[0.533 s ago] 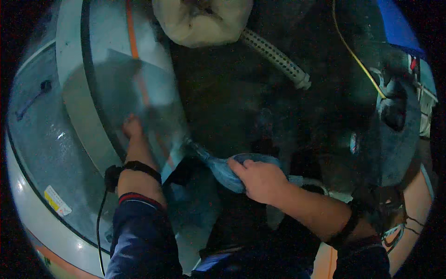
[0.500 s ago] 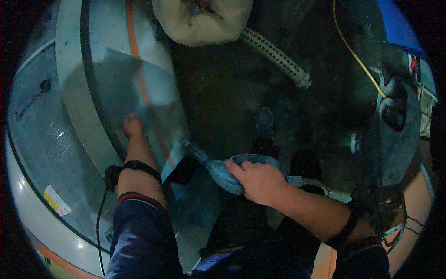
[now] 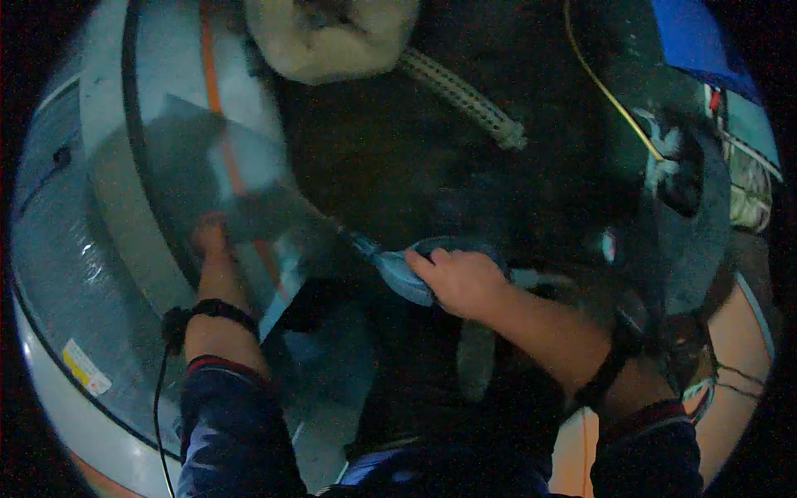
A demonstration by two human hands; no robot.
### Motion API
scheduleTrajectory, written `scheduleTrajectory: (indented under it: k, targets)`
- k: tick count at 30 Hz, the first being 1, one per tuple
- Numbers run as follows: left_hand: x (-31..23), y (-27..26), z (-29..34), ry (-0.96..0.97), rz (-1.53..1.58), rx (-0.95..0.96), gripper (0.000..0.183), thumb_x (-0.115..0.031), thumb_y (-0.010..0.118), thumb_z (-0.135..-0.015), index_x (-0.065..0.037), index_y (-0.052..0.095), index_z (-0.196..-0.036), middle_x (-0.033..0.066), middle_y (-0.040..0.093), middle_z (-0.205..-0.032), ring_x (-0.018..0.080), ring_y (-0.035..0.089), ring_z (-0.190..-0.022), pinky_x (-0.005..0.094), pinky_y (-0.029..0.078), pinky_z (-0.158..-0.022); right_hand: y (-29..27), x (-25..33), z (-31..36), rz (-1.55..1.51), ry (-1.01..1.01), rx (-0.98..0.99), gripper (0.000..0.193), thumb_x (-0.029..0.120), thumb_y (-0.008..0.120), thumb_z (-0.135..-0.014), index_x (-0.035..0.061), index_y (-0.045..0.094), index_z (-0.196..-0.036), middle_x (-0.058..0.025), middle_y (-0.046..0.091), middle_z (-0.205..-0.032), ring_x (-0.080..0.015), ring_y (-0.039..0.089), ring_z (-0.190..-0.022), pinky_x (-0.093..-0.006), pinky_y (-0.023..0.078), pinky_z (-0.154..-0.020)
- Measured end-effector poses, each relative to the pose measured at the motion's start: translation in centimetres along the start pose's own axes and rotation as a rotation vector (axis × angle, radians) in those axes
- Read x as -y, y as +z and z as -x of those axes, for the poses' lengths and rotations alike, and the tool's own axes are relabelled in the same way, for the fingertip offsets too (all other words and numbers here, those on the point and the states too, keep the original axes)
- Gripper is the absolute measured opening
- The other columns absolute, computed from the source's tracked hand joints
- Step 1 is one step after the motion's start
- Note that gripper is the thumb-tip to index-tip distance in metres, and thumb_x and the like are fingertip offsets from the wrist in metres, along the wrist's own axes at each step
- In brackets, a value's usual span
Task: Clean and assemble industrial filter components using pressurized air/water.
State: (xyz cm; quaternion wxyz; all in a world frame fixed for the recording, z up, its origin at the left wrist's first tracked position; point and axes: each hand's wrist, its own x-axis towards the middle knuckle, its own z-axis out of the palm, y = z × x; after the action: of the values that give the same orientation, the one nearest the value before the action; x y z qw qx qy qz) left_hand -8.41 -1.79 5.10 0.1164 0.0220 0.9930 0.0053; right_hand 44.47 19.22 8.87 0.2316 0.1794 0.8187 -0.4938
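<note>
Along the left we have a large pale panel (image 3: 170, 58) with an orange stripe (image 3: 211, 70); far off, a beige sack-like bulk (image 3: 349, 54) and a dotted tube (image 3: 465, 93). Near the middle is a bluish tool (image 3: 403, 278), our right hand (image 3: 461, 282) wrapped round it. Our left hand (image 3: 212, 235) is at the panel, fingers too blurred to tell.

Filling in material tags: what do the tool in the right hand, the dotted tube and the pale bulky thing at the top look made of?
Tool: plastic or painted metal, unclear; smooth bluish surface, dim light.
Dotted tube: possibly plastic or fabric; pale, with dark spots in rows, maybe holes or print.
Pale bulky thing: perhaps cloth; matte, with a soft-looking rounded outline.
</note>
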Motion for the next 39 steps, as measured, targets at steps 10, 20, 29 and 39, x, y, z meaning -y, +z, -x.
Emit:
scheduleTrajectory:
  k: [10,20,29,39]
  targets:
    - [1.9,3.1,-1.2,0.247,-0.324,-0.073,0.035,-0.03,0.062,-0.096,-0.009,0.069,-0.123,0.0157,0.071,-0.119,0.0333,0.068,-0.1,0.0464,0.054,-0.086,-1.7,-5.9,0.8,0.288,-0.165,-0.153,0.049,0.015,0.054,-0.093,0.0203,0.052,-0.141,-0.0103,0.066,-0.097,-0.0316,0.07,-0.087,-0.0444,0.059,-0.07]
    - [2.3,1.6,-2.8,0.422,-0.745,-0.153,0.037,-0.031,0.057,-0.097,-0.008,0.068,-0.123,0.0208,0.068,-0.124,0.0404,0.065,-0.113,0.0497,0.052,-0.097,-3.1,-11.6,2.5,0.427,-0.247,-0.18,0.051,0.018,0.056,-0.09,0.0232,0.053,-0.14,-0.0085,0.062,-0.091,-0.0311,0.068,-0.083,-0.0447,0.058,-0.066]
    - [-3.0,6.2,4.2,0.248,-0.624,0.072,0.037,-0.031,0.055,-0.097,-0.002,0.071,-0.112,0.0243,0.07,-0.117,0.0445,0.067,-0.109,0.0517,0.054,-0.094,-7.7,-7.3,5.0,0.455,-0.358,-0.366,0.048,0.018,0.057,-0.088,0.0184,0.058,-0.136,-0.0086,0.06,-0.085,-0.0259,0.067,-0.072,-0.0403,0.059,-0.061]
    - [-1.0,3.9,0.1,0.587,-0.563,0.025,0.035,-0.03,0.063,-0.093,-0.002,0.069,-0.113,0.0243,0.071,-0.11,0.0442,0.069,-0.098,0.0522,0.055,-0.084,-7.4,-6.0,3.7,-0.113,0.298,-0.178,0.05,0.012,0.063,-0.087,0.0094,0.05,-0.136,-0.0202,0.07,-0.106,-0.042,0.07,-0.095,-0.0537,0.058,-0.077]
